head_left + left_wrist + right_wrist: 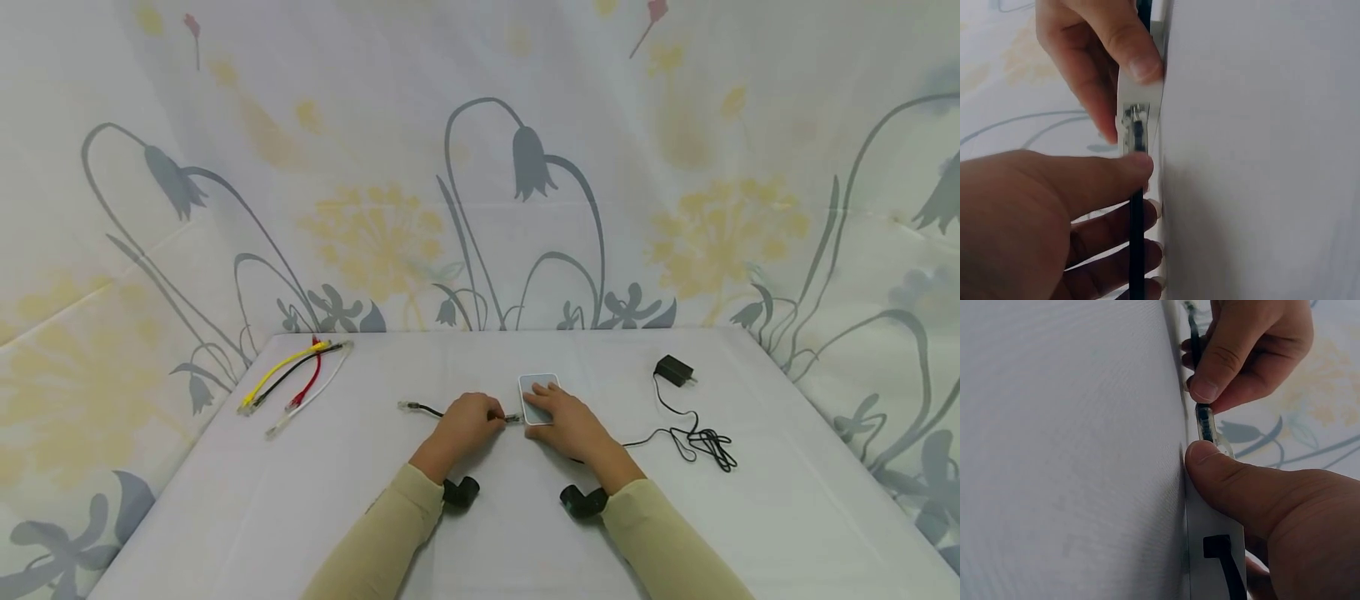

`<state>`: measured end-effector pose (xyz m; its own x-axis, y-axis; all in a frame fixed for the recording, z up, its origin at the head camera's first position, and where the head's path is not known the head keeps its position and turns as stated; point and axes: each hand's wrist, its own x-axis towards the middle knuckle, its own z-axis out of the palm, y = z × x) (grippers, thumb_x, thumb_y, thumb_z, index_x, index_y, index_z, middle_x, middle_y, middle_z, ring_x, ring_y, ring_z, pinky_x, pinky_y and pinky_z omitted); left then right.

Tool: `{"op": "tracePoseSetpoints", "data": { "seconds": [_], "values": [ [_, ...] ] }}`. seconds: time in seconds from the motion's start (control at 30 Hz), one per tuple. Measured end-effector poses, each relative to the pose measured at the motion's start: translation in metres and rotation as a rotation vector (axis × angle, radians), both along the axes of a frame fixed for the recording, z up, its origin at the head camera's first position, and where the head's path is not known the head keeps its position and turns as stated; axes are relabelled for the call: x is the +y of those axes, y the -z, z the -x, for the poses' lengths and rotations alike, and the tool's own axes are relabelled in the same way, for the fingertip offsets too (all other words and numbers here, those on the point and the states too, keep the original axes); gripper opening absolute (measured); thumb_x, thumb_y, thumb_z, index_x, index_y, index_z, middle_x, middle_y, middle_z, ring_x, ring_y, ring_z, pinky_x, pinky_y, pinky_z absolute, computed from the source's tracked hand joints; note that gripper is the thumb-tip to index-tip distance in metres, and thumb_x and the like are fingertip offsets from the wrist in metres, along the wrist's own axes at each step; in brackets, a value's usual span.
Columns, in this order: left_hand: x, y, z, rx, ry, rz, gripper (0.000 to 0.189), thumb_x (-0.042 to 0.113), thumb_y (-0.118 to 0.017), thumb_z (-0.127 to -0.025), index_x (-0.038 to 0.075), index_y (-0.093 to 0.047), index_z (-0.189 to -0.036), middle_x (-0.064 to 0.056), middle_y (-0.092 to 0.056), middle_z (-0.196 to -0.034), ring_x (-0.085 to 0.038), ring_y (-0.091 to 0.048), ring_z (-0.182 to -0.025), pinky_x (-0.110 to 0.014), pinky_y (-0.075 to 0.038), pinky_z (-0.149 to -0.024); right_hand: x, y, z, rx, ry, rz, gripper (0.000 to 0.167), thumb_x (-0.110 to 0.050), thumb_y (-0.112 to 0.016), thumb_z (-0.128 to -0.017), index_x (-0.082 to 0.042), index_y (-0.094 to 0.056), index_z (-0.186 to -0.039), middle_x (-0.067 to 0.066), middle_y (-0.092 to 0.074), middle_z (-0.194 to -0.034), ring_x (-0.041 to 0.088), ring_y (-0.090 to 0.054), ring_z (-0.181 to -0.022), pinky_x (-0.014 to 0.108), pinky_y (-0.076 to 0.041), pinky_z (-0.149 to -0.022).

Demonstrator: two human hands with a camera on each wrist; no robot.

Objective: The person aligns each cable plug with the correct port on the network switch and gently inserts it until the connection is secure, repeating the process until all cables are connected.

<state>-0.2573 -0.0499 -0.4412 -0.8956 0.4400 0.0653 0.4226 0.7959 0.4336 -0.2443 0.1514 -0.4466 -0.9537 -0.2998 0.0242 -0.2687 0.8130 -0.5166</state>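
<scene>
My left hand (467,427) pinches a short black network cable (429,409) between thumb and fingers, just behind one clear plug (1139,134). That plug is lined up at the socket in the side of a small white box (529,383) with a grey top; in the left wrist view its tip overlaps the socket opening. I cannot tell how deep it sits. My right hand (566,425) grips the box, fingers over its top and far side, thumb on the near side. A black power cord (1230,565) is plugged into the box in the right wrist view.
The black power cord runs right to a tangled coil (712,443) and a black power adapter (673,370). At the back left lie several short cables: a yellow one (279,370), a black one, a red one (309,383) and a white one (318,397). A flowered cloth hangs behind the white table.
</scene>
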Motion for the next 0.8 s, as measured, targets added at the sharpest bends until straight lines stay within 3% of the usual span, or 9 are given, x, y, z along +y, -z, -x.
{"op": "tracePoseSetpoints", "data": {
  "seconds": [0.33,0.57,0.8],
  "values": [
    [-0.017,-0.01,0.002,-0.048,0.001,0.055,0.007,0.022,-0.071,-0.087,0.017,-0.073,-0.083,0.005,-0.067,-0.08,-0.009,-0.056,-0.072,-0.026,-0.047,-0.067,0.001,-0.001,-0.001,0.025,-0.009,0.004,0.061,-0.032,-0.073,-0.085,-0.017,-0.052,-0.141,0.006,-0.04,-0.153,0.036,-0.025,-0.146,0.058,-0.028,-0.113],
    [-0.034,-0.018,0.005,-0.141,-0.019,0.026,0.01,0.023,-0.074,-0.085,0.017,-0.072,-0.077,0.003,-0.066,-0.08,-0.011,-0.054,-0.069,-0.027,-0.046,-0.064,0.001,-0.004,-0.002,0.026,-0.02,-0.005,0.062,-0.032,-0.073,-0.086,-0.017,-0.052,-0.142,0.007,-0.04,-0.154,0.037,-0.025,-0.146,0.059,-0.028,-0.112],
    [-0.046,-0.019,0.008,-0.195,-0.035,0.025,0.011,0.023,-0.076,-0.084,0.017,-0.072,-0.076,0.004,-0.065,-0.076,-0.013,-0.054,-0.068,-0.027,-0.045,-0.062,0.0,-0.004,-0.004,0.029,-0.032,-0.002,0.062,-0.032,-0.073,-0.086,-0.016,-0.051,-0.142,0.008,-0.039,-0.154,0.037,-0.026,-0.146,0.06,-0.028,-0.112]
  ]
}}
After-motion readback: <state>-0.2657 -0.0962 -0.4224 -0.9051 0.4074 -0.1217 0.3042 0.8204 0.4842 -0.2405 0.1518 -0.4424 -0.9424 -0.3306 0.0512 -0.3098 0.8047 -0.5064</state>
